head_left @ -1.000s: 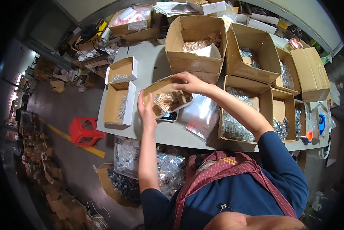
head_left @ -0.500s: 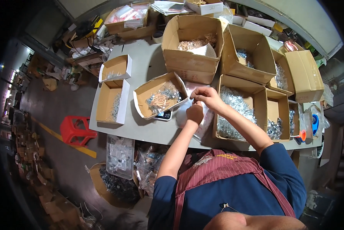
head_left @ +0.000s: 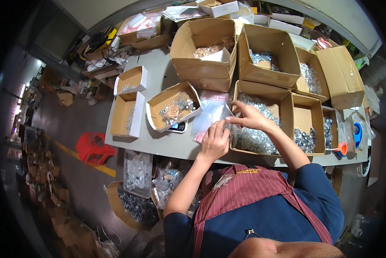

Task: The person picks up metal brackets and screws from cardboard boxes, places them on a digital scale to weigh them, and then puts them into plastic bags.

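Observation:
A flat stack of clear zip bags (head_left: 204, 112) with reddish edges lies on the grey table in front of me. My left hand (head_left: 215, 141) rests over its near part, fingers curled and closed on a clear plastic bag. Just right of it is my right hand (head_left: 252, 117), its index finger and thumb apart, the thumb tip at the bag's edge by my left fingertips. To the left, a tilted open carton (head_left: 152, 112) with copper-coloured screws and bagged hardware rests on a small digital scale (head_left: 179, 127). The bag between my hands is partly hidden by fingers.
Right of my hands stands a carton of clear-bagged metal parts (head_left: 261, 148), beside a smaller carton of dark metal fittings (head_left: 305, 139). Taller cartons (head_left: 201, 69) line the back. Two white boxes (head_left: 135, 116) stand at left. A red stool (head_left: 92, 148) is on the floor.
My hands have come apart from their raised, touching pose. The left has lowered onto the bags and the right's index finger and thumb have spread. The view has shifted slightly.

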`<state>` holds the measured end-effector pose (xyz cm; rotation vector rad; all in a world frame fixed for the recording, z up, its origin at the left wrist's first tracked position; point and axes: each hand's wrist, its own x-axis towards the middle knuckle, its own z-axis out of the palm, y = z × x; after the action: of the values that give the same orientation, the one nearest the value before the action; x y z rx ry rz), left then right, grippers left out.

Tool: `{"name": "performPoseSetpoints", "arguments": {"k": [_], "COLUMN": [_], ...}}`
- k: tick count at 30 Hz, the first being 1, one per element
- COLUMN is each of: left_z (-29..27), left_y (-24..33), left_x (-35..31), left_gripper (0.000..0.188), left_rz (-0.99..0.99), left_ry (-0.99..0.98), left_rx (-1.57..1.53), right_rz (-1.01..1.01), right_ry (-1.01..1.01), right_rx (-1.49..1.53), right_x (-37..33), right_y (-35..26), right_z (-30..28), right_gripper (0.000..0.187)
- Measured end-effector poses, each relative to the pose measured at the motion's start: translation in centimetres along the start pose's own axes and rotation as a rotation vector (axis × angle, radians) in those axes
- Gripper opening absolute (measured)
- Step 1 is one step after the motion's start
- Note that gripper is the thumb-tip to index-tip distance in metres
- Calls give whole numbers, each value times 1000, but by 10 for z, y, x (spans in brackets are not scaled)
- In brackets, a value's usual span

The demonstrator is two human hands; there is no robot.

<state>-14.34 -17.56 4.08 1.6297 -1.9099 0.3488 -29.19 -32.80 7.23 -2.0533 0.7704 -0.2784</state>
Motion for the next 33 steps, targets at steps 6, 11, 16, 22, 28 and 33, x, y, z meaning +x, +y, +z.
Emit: {"name": "performPoseSetpoints", "arguments": {"k": [6, 11, 16, 22, 28, 33], "left_z": [-15, 0, 1, -16, -21, -10], "left_y": [2, -77, -170, -227, -211, -230], "left_x": [-27, -48, -60, -56, -13, 3], "left_gripper": [12, 43, 33, 23, 32, 46], "left_rz": [-135, -878, -766, -678, -614, -720], "left_ry": [-49, -86, -72, -61, -222, -646], "left_rx": [-62, -150, 84, 232, 511, 568], "right_rz": [0, 51, -28, -11, 53, 35], "right_ry": [-64, -74, -102, 56, 182, 170], "right_rx": [388, 621, 735, 774, 802, 780], "right_x": [0, 1, -9, -30, -49, -47], "right_y": [11, 17, 21, 55, 69, 74], "right_z": [18, 27, 33, 15, 11, 27], "right_gripper": [29, 24, 18, 18, 20, 19]}}
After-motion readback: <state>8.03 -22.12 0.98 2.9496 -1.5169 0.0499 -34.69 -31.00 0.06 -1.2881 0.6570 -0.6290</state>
